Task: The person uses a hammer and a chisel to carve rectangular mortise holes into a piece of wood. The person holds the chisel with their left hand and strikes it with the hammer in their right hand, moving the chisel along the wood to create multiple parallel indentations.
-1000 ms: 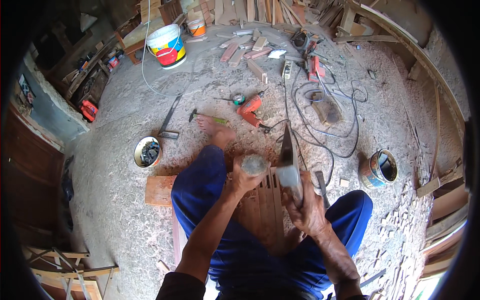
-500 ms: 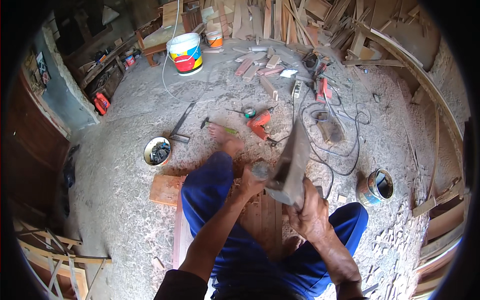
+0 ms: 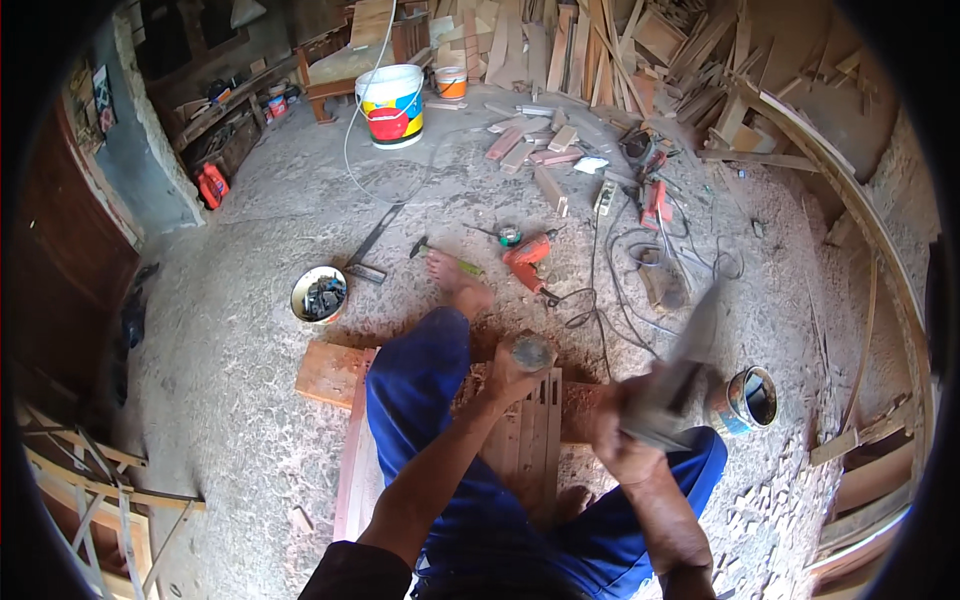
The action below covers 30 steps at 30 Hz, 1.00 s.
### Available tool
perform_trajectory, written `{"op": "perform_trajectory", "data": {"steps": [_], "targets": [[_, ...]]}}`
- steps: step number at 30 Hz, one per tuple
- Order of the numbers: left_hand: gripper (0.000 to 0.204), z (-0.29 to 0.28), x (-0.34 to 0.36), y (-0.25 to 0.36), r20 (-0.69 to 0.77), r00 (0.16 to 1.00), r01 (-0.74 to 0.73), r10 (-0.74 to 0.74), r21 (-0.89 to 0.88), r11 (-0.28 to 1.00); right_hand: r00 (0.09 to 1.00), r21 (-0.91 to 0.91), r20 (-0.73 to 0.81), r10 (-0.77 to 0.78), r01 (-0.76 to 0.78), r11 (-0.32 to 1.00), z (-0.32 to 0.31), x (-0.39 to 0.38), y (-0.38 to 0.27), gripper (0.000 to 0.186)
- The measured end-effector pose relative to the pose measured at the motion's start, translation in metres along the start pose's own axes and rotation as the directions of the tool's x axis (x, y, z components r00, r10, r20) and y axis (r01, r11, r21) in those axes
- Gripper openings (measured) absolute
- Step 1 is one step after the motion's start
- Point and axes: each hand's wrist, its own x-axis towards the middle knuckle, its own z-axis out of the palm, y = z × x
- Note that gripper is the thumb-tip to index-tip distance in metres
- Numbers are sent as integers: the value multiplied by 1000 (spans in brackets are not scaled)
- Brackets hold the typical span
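Note:
My left hand [image 3: 505, 380] is closed round an upright tool, probably a chisel, with a round, battered grey end [image 3: 532, 352] on top; its lower part is hidden. It rests over a wooden piece [image 3: 535, 445] with narrow slots, lying between my bent legs in blue trousers [image 3: 420, 370]. My right hand [image 3: 630, 430] grips a long, metal hatchet-like tool [image 3: 680, 370], smeared by motion and held to the right of my left hand. An orange-brown plank [image 3: 330, 373] lies crosswise under the work. My bare left foot [image 3: 450, 280] is beside a green-handled hammer [image 3: 458, 263].
An orange drill [image 3: 525, 260], cords [image 3: 595, 310] and a square [image 3: 365, 272] lie ahead. Cans of tools [image 3: 319, 295] [image 3: 755, 400] stand either side. A colourful bucket [image 3: 390, 110], offcuts [image 3: 520, 145] and stacked timber [image 3: 570, 55] are farther back. Wooden framework [image 3: 880, 260] lines the right.
The tool in my right hand has swung rightward, away from over my left hand. My left hand keeps its grip in about the same place. The view has shifted slightly.

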Motion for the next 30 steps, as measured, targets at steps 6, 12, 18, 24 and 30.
{"op": "perform_trajectory", "data": {"steps": [6, 12, 18, 24, 30], "targets": [[17, -9, -50, -9, -46, 974, -173, 222, 485, 857, 858, -628, 358, 368, -71, 775, 20, 15, -20, 73], [16, -35, 61, -2, -60, 985, -70, 162, 719, 691, 891, -485, 356, 282, -82, 871, 21, 71, -38, 71], [24, 20, 76, -2, -34, 957, -249, 288, 413, 876, 766, -760, 517, 380, 207, 616, 21, 115, 19, 74], [17, -81, 136, -60, 52, 981, 97, -185, 699, 709, 687, -480, 639, 346, 5, 877, 13, 155, -7, 50], [39, -76, 167, -115, -423, 904, 342, 56, 797, 498, 754, -223, 382, 534, -486, 845, -16, 103, -38, 56]]}}
